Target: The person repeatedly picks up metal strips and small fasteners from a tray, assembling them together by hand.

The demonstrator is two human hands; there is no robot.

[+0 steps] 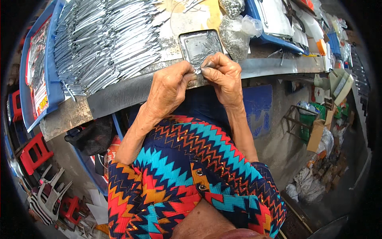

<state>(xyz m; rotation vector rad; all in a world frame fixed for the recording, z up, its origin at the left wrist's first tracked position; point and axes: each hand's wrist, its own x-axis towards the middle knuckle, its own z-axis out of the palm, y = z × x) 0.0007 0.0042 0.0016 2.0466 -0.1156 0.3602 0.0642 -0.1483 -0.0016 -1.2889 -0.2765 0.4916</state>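
Both hands meet at the table's near edge, fingertips almost touching. My left hand point(170, 88) is closed in a pinch, and so is my right hand point(225, 76). Whatever small piece lies between the fingertips is too small to make out. Just beyond them sits a shallow metal tray point(190, 44) with a dark rim. Small thin grey metal pieces point(210, 42) lie in it, mostly on its right side. To the left, long rows of slim silvery metal strips point(107, 40) cover the tabletop.
Clear plastic bags point(234, 38) of small parts stand right of the tray. A blue bin point(53, 75) is at the left end, and a blue tray point(274, 38) with tools at the far right. Red stools point(36, 153) and a cardboard box point(317, 133) are on the floor.
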